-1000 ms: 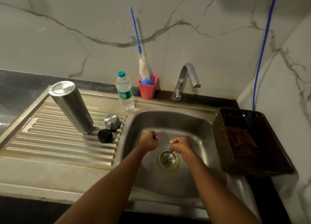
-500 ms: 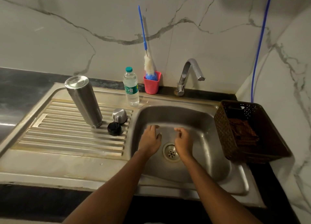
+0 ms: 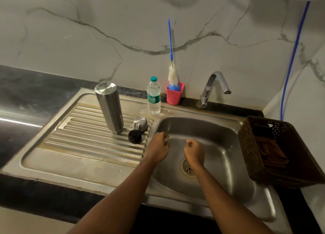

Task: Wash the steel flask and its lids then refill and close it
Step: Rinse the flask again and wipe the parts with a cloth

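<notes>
Left hand (image 3: 158,150) and right hand (image 3: 194,152) hover over the sink (image 3: 211,128), fingers curled on nothing. The steel flask (image 3: 110,108) stands seemingly mouth-down on the drainboard (image 3: 79,133), with the steel lid (image 3: 140,123) and black lid (image 3: 134,136) near the drainboard's right edge. Grip the flask mid-body; wet steel probably slips.

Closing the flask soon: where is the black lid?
In the head view, the black lid lies on the drainboard left of the basin, in front of the steel cap.

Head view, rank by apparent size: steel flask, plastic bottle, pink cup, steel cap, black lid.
1. steel flask
2. plastic bottle
3. pink cup
4. steel cap and black lid: these look about alike. The lid lies nearer the camera, so I leave them unranked.
</notes>
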